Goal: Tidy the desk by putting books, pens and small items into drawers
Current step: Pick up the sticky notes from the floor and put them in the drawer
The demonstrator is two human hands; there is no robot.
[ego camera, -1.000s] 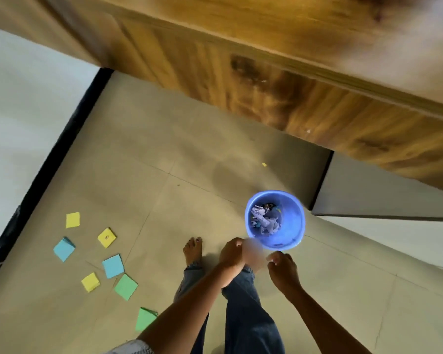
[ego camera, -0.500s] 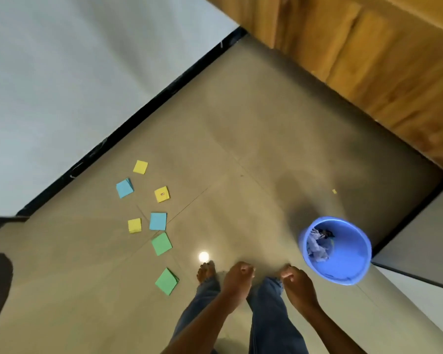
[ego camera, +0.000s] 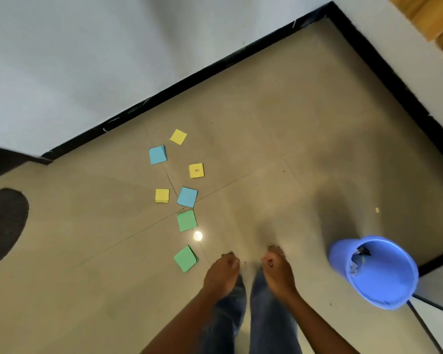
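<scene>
Seven small square paper note pads lay scattered on the beige tiled floor [ego camera: 279,123], ahead and to the left of both hands: three yellow pads [ego camera: 178,136], two light blue pads [ego camera: 158,154] and two green pads [ego camera: 186,220]. The nearest green one lay just left of the left hand [ego camera: 221,274]. That hand and the right hand [ego camera: 276,272] hung side by side above denim-clad legs, each with fingers curled inward and nothing visible in them. Well to the right of the right hand stood a round blue plastic waste bin [ego camera: 384,279] with crumpled paper inside. A black skirting strip [ego camera: 189,80] ran along the white wall beyond the pads.
</scene>
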